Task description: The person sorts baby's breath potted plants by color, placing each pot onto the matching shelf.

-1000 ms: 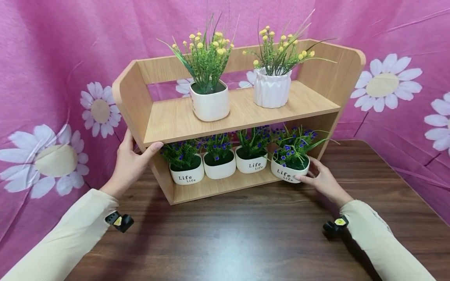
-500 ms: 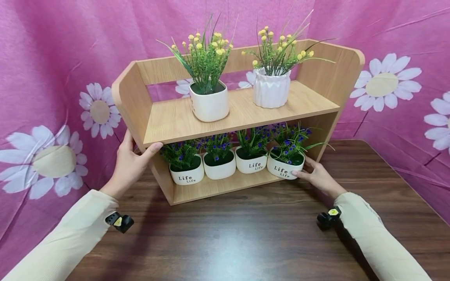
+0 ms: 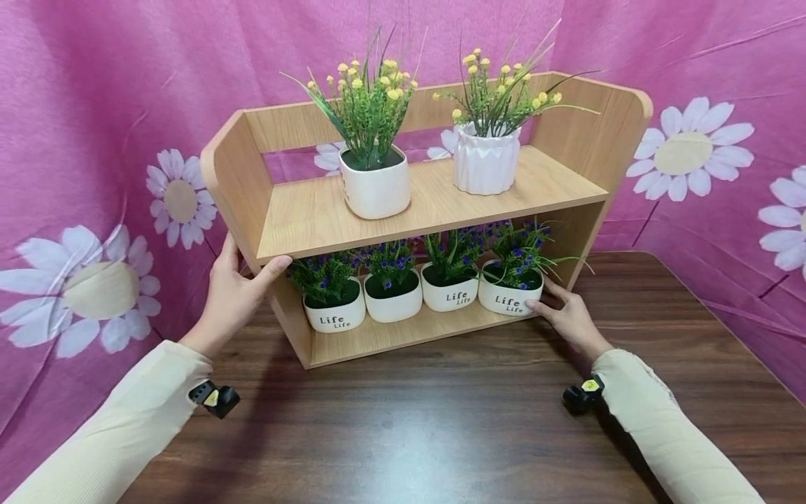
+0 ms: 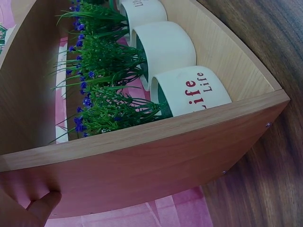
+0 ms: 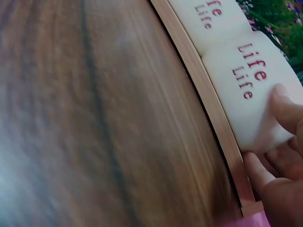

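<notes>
A two-tier wooden shelf [image 3: 302, 217] stands at an angle on the dark table. My left hand [image 3: 229, 297] grips its left side panel, the thumb at the front edge; in the left wrist view part of the hand [image 4: 40, 208] touches the panel's outer face. On the lower tier, several white pots with purple flowers stand in a row. My right hand [image 3: 573, 318] holds the rightmost potted plant [image 3: 508, 297], thumb on its front and fingers at its right side. That pot sits upright beside another "Life" pot [image 3: 450, 294]. In the right wrist view, the thumb [image 5: 284, 106] lies near the red lettering.
On the upper tier are two yellow-flowered plants, one in a smooth white pot [image 3: 376, 185] and one in a ribbed white pot [image 3: 486, 164]. A pink cloth [image 3: 113, 84] with daisies hangs behind. The brown wooden table [image 3: 403, 420] extends in front of the shelf.
My right hand has moved the rightmost potted plant left and back, from the lower tier's front edge onto the tier, in line with the others. The left hand has stayed in place.
</notes>
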